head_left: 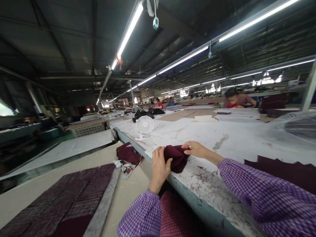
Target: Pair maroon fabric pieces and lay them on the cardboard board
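A folded piece of maroon fabric (176, 158) is held between my two hands over the near edge of the white-topped table (209, 177). My left hand (160, 164) is closed on its left side, thumb at the front and fingers behind. With thumb and fingertips, my right hand (195, 149) pinches the fabric's upper right corner. Part of the cloth hangs in a loose fold between the hands. Farther right on the table lies a maroon fabric piece with a jagged edge (278, 171), partly behind my right sleeve.
A small white fan (144, 125) stands on the table ahead. On the left, a lower surface carries stacked maroon panels (81, 187) and maroon scraps (129, 154). A plastic-covered bundle (296, 126) sits at right. Across the table a person (235, 98) bends over work.
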A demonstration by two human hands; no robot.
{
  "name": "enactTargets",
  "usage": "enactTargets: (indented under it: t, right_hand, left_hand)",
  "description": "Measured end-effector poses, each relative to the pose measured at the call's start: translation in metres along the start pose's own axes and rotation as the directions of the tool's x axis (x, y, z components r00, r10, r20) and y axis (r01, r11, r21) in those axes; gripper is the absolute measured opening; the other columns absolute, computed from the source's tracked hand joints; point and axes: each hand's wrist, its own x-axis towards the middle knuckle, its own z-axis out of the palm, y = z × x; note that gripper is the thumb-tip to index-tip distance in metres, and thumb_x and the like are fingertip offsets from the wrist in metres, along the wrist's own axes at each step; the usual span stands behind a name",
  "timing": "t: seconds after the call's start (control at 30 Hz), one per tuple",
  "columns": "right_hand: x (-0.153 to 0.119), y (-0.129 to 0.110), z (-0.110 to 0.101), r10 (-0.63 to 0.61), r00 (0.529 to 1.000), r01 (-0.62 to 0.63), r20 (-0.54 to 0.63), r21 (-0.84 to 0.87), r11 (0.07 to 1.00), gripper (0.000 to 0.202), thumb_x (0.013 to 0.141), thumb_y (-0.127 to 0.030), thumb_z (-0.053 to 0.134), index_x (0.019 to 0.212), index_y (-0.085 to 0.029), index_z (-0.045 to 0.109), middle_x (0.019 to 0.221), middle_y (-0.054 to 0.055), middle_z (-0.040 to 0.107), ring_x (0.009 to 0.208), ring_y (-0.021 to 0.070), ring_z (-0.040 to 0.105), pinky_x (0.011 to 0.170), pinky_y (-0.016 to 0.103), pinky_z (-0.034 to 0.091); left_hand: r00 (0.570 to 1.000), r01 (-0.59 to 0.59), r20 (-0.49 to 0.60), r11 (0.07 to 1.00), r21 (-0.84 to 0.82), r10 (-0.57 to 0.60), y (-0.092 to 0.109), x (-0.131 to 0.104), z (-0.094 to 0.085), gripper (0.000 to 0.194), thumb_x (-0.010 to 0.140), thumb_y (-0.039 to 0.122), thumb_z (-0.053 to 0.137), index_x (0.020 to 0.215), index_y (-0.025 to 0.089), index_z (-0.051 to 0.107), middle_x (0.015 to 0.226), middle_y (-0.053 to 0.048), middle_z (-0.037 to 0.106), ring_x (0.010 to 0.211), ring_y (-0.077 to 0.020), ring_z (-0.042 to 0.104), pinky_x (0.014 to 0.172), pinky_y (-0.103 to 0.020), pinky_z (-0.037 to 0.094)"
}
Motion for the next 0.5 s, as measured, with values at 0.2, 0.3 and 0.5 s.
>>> enactTargets:
  t: [0.2, 0.3, 0.5]
  right_hand:
    - [-0.011, 0.005, -0.018, -0.159, 0.978, 0.162, 0.136, -0.015, 0.987, 0.034, 0.082, -0.042, 0.049, 0.083, -0.016, 0.071, 0.082, 0.004, 0.071, 0.071, 0.0164, 0.062, 0.064, 0.025, 0.046]
    - [0.002, 0.015, -0.018, -0.058, 0.997, 0.052, -0.050, -0.104, 0.993, 0.035, 0.085, -0.036, 0.043, 0.095, -0.016, 0.069, 0.089, 0.006, 0.071, 0.077, 0.0178, 0.062, 0.068, 0.027, 0.046]
    - [0.038, 0.030, 0.004, 0.069, 0.992, -0.089, -0.102, -0.202, 0.975, 0.032, 0.087, -0.034, 0.043, 0.095, -0.015, 0.068, 0.100, 0.010, 0.068, 0.092, 0.0212, 0.060, 0.080, 0.030, 0.044]
  left_hand:
    - [0.978, -0.011, 0.209, 1.000, -0.020, 0.015, -0.007, 0.004, -0.005, 0.030, 0.080, 0.036, 0.063, 0.106, 0.021, 0.064, 0.101, -0.005, 0.066, 0.099, -0.0234, 0.056, 0.093, -0.040, 0.038]
    - [0.963, -0.097, 0.242, 0.990, -0.097, 0.118, -0.001, -0.012, -0.012, 0.036, 0.091, 0.041, 0.046, 0.072, 0.021, 0.069, 0.079, -0.002, 0.067, 0.083, -0.0179, 0.057, 0.086, -0.035, 0.039]
    - [0.976, -0.017, 0.212, 0.992, -0.128, 0.044, -0.005, -0.010, 0.000, 0.023, 0.089, 0.026, 0.050, 0.076, 0.018, 0.067, 0.084, -0.004, 0.064, 0.083, -0.0171, 0.058, 0.078, -0.030, 0.044]
